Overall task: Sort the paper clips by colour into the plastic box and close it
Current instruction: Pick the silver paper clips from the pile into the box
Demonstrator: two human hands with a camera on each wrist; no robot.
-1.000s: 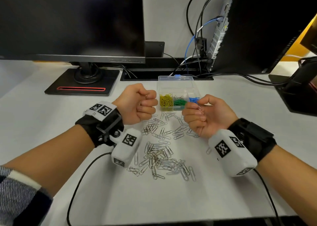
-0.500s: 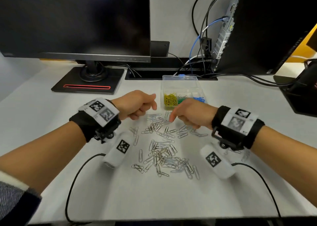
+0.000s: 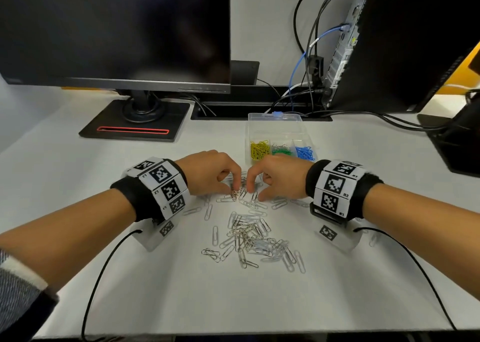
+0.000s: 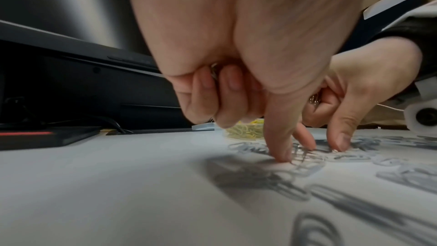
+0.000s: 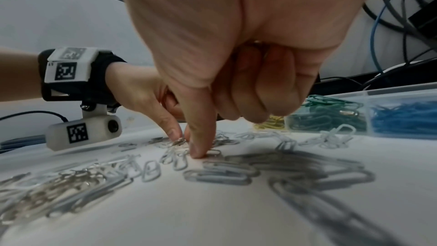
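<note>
Silver paper clips [image 3: 249, 235] lie scattered on the white desk. Both hands are palm down over the pile's far end. My left hand [image 3: 235, 192] pinches a silver clip [image 5: 179, 140] with thumb and forefinger, and its curled fingers hold more clips [image 4: 214, 71] in the palm. My right hand [image 3: 255, 194] presses its thumb [image 5: 198, 150] on the desk among the clips, and a bunch of clips [image 4: 314, 99] sits in its curled fingers. Behind the hands stands the clear plastic box [image 3: 275, 131], lid open, with yellow [image 3: 259, 149], green [image 3: 281, 150] and blue clips [image 3: 305, 153] in separate compartments.
A monitor on a black stand [image 3: 135, 123] fills the back left. A second screen [image 3: 415, 42] with hanging cables [image 3: 309, 55] is at the back right. A dark object [image 3: 462, 139] sits at the right edge. Black wrist-camera cords [image 3: 104, 269] trail toward the desk's front edge.
Both hands have turned from raised fists to palm down and dropped onto the far end of the silver clip pile, fingertips now among the clips.
</note>
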